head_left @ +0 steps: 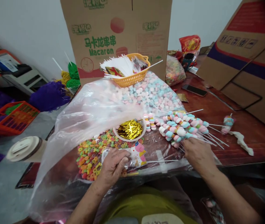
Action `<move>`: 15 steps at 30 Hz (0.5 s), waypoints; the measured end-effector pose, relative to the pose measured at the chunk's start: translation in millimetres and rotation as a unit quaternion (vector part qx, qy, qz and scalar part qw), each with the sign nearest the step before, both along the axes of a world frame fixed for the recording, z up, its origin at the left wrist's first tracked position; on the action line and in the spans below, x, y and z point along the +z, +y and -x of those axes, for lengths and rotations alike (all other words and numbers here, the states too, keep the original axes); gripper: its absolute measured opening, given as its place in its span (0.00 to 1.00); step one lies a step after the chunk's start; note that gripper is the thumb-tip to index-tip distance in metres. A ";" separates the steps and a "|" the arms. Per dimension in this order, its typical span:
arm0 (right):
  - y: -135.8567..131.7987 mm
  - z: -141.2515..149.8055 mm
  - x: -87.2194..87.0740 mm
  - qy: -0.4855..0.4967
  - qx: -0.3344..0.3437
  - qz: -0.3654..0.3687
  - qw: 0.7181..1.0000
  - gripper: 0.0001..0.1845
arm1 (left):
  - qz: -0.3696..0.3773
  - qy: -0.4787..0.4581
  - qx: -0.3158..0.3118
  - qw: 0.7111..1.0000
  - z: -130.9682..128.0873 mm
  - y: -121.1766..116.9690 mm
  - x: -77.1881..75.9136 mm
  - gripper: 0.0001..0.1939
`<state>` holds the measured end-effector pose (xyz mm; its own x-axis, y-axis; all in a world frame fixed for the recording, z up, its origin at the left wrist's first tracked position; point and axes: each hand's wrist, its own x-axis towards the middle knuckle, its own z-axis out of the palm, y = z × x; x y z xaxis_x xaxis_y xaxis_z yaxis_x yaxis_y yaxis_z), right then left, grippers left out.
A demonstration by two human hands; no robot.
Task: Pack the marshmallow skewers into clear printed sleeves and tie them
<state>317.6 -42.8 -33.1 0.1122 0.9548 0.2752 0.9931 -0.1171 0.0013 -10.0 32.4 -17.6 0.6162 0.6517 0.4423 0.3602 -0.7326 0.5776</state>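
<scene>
Candy skewers (pixel 183 127) lie at one o'clock, sticks pointing toward our right hand (pixel 196 152), whose loosely curled fingers touch them; our left hand (pixel 113 165) pinches the printed wrapper (pixel 137 154).

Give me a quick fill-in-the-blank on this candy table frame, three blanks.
1. The white bowl beside the pile of ring-shaped candies holds shiny twist ties coloured ____.
2. The left hand rests on a small clear bag printed with a pink ____.
3. The white sticks lie in a plastic basket coloured ____.
The right hand touches the pastel candy skewers.

Missing words: gold; unicorn; orange
</scene>
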 end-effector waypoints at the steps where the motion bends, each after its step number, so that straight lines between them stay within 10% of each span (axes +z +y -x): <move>1: -3.2 -2.7 1.5 0.029 0.024 -0.042 0.998 0.09 | -0.011 -0.003 -0.010 1.000 0.6 0.5 2.0 0.10; 7: -24.8 7.0 29.8 0.112 0.193 -0.204 0.953 0.08 | -0.061 -0.006 -0.033 0.998 1.6 3.0 11.6 0.10; 15: -28.3 21.0 49.3 0.025 0.306 -0.096 0.947 0.16 | -0.082 0.071 -0.024 0.994 4.7 5.3 24.7 0.12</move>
<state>296.6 -71.0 16.2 -0.4289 0.7778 0.4595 0.8729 0.4878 -0.0108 -14.7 37.8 7.1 0.7084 0.5468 0.4463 0.3920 -0.8306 0.3955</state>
